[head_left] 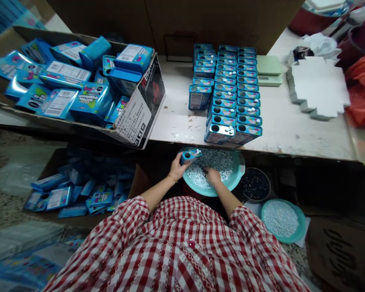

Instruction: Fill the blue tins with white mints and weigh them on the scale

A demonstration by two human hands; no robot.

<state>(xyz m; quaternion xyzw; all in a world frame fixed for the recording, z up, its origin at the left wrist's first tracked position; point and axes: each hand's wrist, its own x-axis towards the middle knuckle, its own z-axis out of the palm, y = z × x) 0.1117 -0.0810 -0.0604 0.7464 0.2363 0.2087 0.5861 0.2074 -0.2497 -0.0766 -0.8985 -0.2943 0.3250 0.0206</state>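
My left hand (176, 168) is wrapped round a small blue candy box (191, 155), held above the left rim of a turquoise basin (239, 166). The box has a dark round hole on its upper face and white pieces near its other end. White candies (222, 160) fill the basin. My right hand (213, 175) reaches down into them, its fingertips sunk among the candies. What those fingers hold, if anything, is hidden.
Rows of blue boxes (225, 97) stand on the white table (176, 121). A carton (140, 113) of blue boxes is at left, another box pile (88, 194) below. A green scale (269, 71) and white card stack (320, 87) lie right. A second candy basin (299, 227) sits lower right.
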